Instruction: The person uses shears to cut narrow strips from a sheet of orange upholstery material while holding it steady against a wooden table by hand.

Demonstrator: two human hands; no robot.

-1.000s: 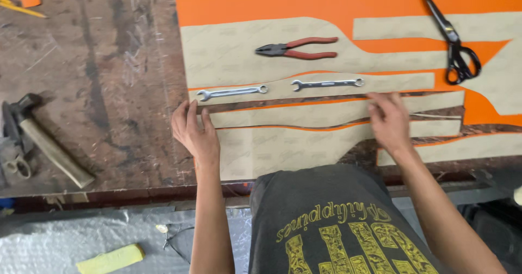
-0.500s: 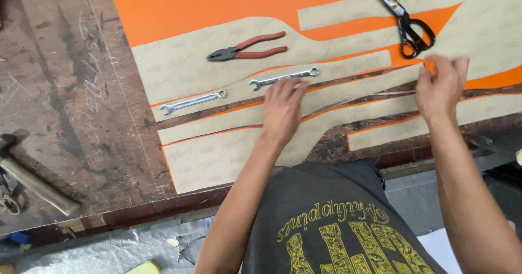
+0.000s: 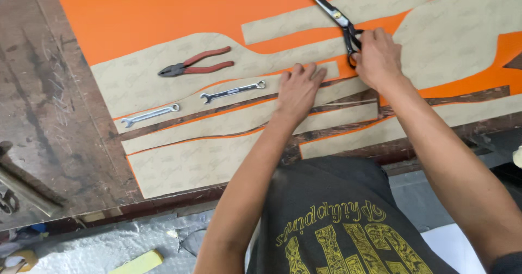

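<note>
Here the right hand [image 3: 378, 59] has its fingers closed around the handles of the black scissors [image 3: 337, 21], which lie on the orange sheet [image 3: 163, 13] with the blades pointing away from the person. Just beside the scissors, on the near side, the left hand [image 3: 298, 89] rests flat with fingers spread open on a beige paper pattern strip [image 3: 228, 122], holding nothing. Further from the scissors, past the left hand, lie two wrenches [image 3: 231, 91] and red-handled pliers [image 3: 196, 63]. The worn wooden surface [image 3: 49, 116] carries everything.
</note>
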